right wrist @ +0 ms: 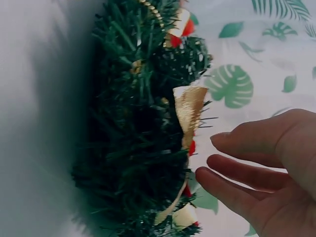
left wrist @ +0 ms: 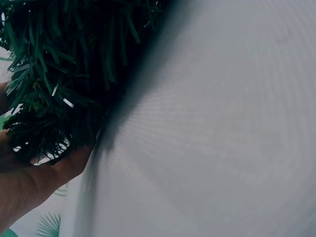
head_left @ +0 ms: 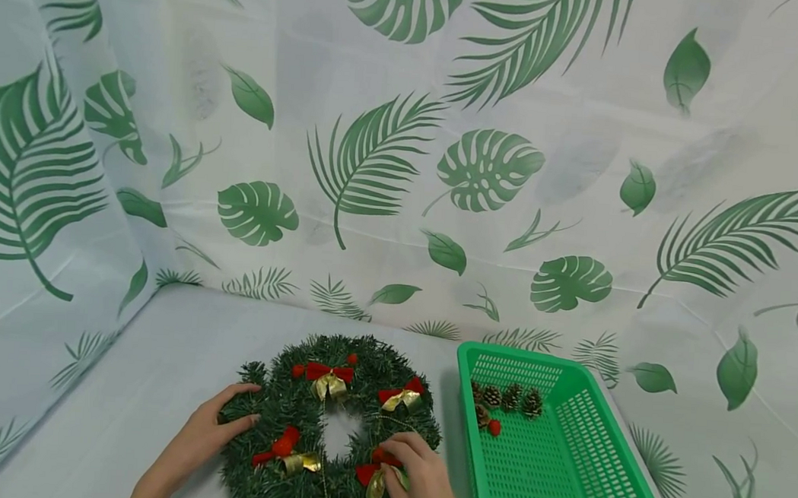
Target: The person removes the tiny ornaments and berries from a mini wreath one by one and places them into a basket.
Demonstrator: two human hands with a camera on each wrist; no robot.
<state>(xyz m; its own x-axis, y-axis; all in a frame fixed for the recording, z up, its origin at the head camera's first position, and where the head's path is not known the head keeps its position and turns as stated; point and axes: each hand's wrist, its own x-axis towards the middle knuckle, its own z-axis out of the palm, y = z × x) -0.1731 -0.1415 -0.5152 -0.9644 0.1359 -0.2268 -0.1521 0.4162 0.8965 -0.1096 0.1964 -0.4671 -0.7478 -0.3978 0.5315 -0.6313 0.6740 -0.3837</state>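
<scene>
A green tinsel wreath point(head_left: 267, 492) lies on the white table, with red and gold bows, small red balls and a gold bead string on it. My left hand point(head_left: 206, 431) grips its left edge; in the left wrist view the fingers point(left wrist: 74, 160) curl under the greenery. Over the lower right bow point(head_left: 374, 487) is my right hand point(head_left: 425, 487). The right wrist view shows its thumb and fingers point(right wrist: 232, 190) slightly bent, a gap between them, beside the gold ribbon point(right wrist: 190, 111) and holding nothing.
Right of the wreath stands a green plastic basket point(head_left: 565, 442). Several pine cones point(head_left: 512, 397) and a red ball point(head_left: 494, 428) lie in its far left part. Leaf-printed white cloth point(head_left: 383, 278) hangs behind and at the left of the table.
</scene>
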